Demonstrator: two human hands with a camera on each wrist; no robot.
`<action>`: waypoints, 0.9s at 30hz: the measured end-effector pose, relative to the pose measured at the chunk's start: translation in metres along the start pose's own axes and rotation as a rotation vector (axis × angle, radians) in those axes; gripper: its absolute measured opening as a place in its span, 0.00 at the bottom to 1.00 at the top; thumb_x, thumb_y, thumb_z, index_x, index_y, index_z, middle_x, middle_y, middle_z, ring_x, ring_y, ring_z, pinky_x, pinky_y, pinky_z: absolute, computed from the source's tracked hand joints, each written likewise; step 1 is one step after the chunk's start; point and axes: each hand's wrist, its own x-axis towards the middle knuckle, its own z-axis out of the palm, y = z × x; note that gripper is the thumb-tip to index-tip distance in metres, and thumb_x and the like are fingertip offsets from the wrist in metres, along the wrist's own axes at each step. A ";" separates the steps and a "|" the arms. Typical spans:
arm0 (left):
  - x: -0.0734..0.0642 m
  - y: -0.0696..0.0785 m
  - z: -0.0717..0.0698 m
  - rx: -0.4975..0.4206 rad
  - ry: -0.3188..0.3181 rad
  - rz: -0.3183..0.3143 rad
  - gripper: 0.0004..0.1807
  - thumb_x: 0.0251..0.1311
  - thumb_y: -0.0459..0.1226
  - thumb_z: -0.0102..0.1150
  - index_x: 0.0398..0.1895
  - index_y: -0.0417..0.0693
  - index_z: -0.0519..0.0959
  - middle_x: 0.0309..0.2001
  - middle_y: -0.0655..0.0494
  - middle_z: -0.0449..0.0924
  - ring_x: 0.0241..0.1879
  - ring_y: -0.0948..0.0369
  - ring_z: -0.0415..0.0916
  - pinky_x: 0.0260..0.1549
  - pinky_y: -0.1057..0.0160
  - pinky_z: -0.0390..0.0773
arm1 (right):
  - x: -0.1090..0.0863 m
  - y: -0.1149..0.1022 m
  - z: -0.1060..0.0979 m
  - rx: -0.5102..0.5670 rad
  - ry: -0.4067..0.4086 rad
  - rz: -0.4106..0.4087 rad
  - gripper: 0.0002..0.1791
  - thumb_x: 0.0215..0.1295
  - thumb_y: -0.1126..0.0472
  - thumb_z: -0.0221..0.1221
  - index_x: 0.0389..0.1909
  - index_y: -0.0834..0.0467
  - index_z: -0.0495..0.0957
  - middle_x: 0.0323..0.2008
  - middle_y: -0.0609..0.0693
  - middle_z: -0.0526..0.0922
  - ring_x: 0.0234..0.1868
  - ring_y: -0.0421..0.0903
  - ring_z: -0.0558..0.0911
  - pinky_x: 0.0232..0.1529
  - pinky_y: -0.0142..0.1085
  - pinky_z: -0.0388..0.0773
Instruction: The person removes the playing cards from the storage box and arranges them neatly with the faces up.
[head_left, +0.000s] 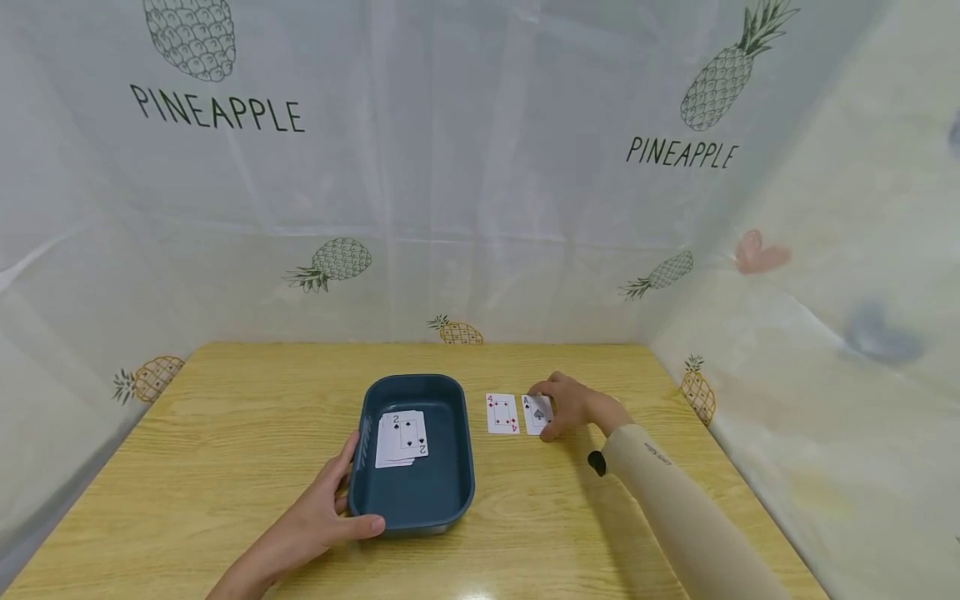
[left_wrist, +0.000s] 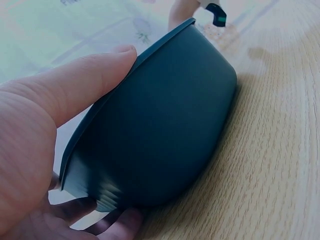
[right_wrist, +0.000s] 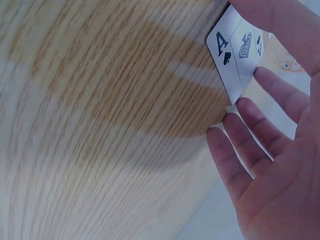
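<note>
A dark blue plastic basin (head_left: 442, 492) stands on the wooden table with a small pile of playing cards (head_left: 385, 450) inside, the two of spades (head_left: 411, 440) on top. My left hand (head_left: 322, 504) holds the basin at its near left corner. In the left wrist view, the thumb (left_wrist: 100, 72) lies on the rim and the other fingers are low on the wall. To the basin's right, my right hand (head_left: 573, 407) pinches the ace of spades (right_wrist: 234, 50) between thumb and fingertips, at opposite edges. The four of diamonds (head_left: 502, 414) lies face up just left of it.
The table (head_left: 247, 425) runs back to a hanging white sheet (head_left: 480, 183) printed with pineapples. Similar sheeting (head_left: 825, 350) borders the right side. My right forearm in a beige sleeve (head_left: 675, 500) crosses the table's right part.
</note>
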 end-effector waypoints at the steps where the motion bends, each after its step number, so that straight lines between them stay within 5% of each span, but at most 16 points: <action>1: 0.000 0.000 0.000 -0.001 -0.001 0.001 0.71 0.58 0.38 0.81 0.88 0.62 0.33 0.82 0.34 0.33 0.71 0.37 0.69 0.58 0.54 0.85 | 0.000 0.001 0.000 0.003 0.002 0.001 0.44 0.55 0.51 0.80 0.74 0.49 0.74 0.61 0.54 0.72 0.54 0.51 0.73 0.58 0.51 0.77; 27: 0.001 0.000 -0.001 -0.030 -0.013 0.006 0.71 0.58 0.37 0.80 0.88 0.62 0.31 0.82 0.33 0.30 0.73 0.34 0.67 0.57 0.54 0.85 | 0.000 0.002 0.007 0.021 0.049 -0.035 0.49 0.55 0.50 0.81 0.76 0.55 0.70 0.60 0.58 0.73 0.53 0.52 0.73 0.58 0.53 0.78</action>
